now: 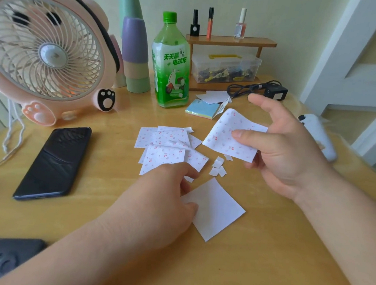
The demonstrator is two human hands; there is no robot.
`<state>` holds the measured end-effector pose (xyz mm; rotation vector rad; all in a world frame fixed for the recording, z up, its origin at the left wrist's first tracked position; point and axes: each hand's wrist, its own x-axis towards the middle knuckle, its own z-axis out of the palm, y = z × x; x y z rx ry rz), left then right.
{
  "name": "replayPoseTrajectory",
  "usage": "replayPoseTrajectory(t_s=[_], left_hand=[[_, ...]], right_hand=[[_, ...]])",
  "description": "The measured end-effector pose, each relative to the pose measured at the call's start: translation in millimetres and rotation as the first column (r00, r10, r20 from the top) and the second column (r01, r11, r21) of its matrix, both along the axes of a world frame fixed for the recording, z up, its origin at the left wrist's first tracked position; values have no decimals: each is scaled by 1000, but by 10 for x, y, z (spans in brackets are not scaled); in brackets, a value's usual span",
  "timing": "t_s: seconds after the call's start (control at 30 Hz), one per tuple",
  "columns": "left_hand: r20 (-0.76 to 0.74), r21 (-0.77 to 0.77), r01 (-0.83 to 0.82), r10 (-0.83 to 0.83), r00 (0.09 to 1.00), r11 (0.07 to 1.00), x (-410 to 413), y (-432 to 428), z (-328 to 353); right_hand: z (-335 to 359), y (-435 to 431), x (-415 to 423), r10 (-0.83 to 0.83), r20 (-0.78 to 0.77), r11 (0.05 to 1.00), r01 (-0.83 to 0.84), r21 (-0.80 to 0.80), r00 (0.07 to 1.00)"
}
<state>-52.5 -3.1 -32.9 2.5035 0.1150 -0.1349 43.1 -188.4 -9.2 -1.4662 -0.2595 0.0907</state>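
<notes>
My right hand (289, 154) pinches one cherry sheet (230, 134), raised right of the pile (166, 145). My left hand (167, 197) has its fingers curled onto the one white square (217, 210), just this side of the pile. I'd keep the pinch light and the corners matched. There are at least three scraps (217, 170).

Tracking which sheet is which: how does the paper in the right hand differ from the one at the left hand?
The printed sheet shows a red cherry pattern; the plain sheet shows blank white. The printed sheet is lifted and curled in the right hand; the plain sheet lies flat on the table, with the left hand holding its edge. Both are roughly square paper.
</notes>
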Motion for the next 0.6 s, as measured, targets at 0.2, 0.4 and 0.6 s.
replayPoseTrajectory(t_s=[0.2, 0.4, 0.6], left_hand=[[-94, -23, -11, 8, 996, 1000, 52, -38, 25], [-129, -42, -16, 10, 992, 999, 81, -42, 67], [-73, -86, -50, 44, 996, 995, 73, -9, 94]], right_hand=[[24, 19, -31, 12, -64, 1000, -11, 18, 998], [25, 0, -30, 16, -61, 1000, -16, -2, 998], [18, -13, -9, 16, -40, 999, -17, -27, 999]])
